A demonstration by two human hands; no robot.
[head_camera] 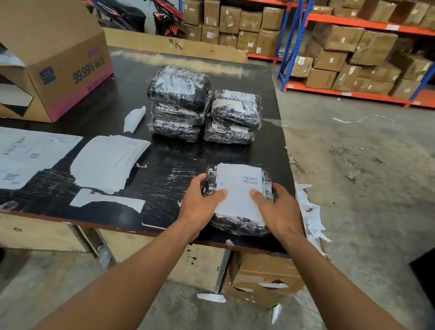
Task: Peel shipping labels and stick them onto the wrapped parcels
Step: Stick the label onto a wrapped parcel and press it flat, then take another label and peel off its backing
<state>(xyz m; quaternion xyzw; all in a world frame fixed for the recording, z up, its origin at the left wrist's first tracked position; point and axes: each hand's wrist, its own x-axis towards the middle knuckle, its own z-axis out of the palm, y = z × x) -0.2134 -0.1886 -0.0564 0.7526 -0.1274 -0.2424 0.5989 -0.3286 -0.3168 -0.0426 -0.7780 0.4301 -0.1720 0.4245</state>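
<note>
Each grip curls round the near parcel (236,226) at the worktop's (172,164) front right, left hand (202,201) and right hand (279,211) thumbing its label (237,192) flat (stacked parcels (204,107) behind look done; spare labels (111,162) wait).

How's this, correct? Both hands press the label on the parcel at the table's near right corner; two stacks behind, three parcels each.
Wrong on one count: head view shows the right stack holds two parcels; the left stack holds three. Rest stands.
</note>
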